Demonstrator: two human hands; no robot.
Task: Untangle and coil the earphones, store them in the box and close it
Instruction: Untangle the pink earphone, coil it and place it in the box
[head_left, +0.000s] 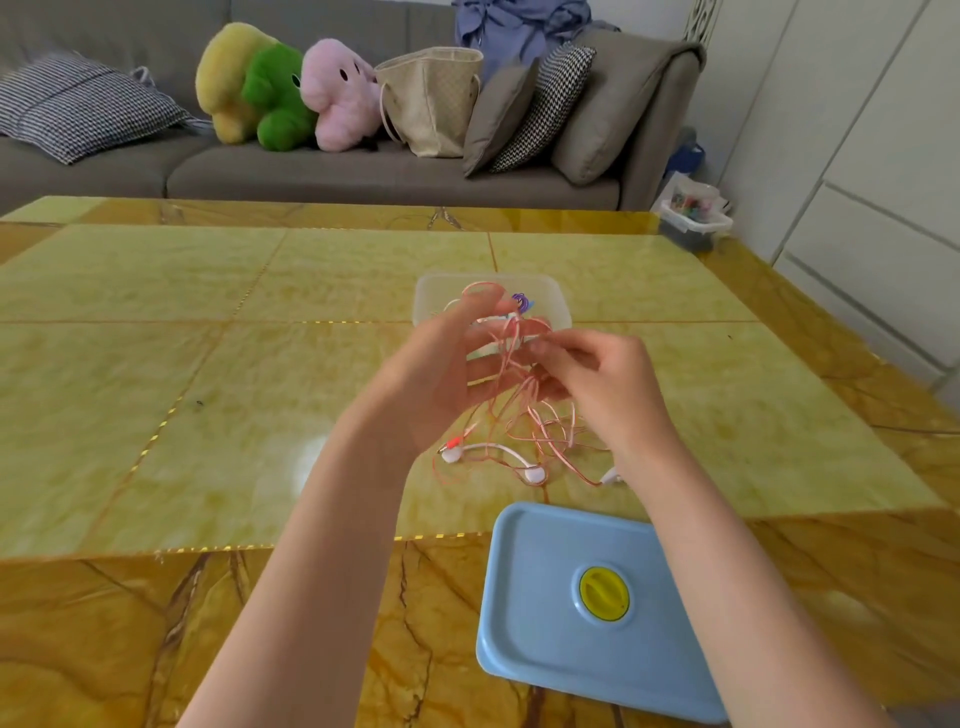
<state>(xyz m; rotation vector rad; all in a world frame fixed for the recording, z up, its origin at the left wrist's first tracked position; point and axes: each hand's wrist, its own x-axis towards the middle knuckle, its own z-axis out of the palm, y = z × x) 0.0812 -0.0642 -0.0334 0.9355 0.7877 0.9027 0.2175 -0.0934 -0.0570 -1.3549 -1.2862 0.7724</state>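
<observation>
Earphones w/ tangled pink cable, white buds (524, 431) are hanging btwn both hands: left hand (441, 374) cupping loops, right hand (597, 384) pinching a strand, over clear plastic box (436, 296); blue lid (545, 597) is lying nearer on yellow marble table (208, 389).

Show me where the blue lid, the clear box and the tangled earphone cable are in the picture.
blue lid (545, 613): head view, on its flat top, left of the yellow knob.
clear box (550, 291): head view, on its far right rim.
earphone cable (540, 436): head view, on the pink tangle hanging below the hands.
</observation>
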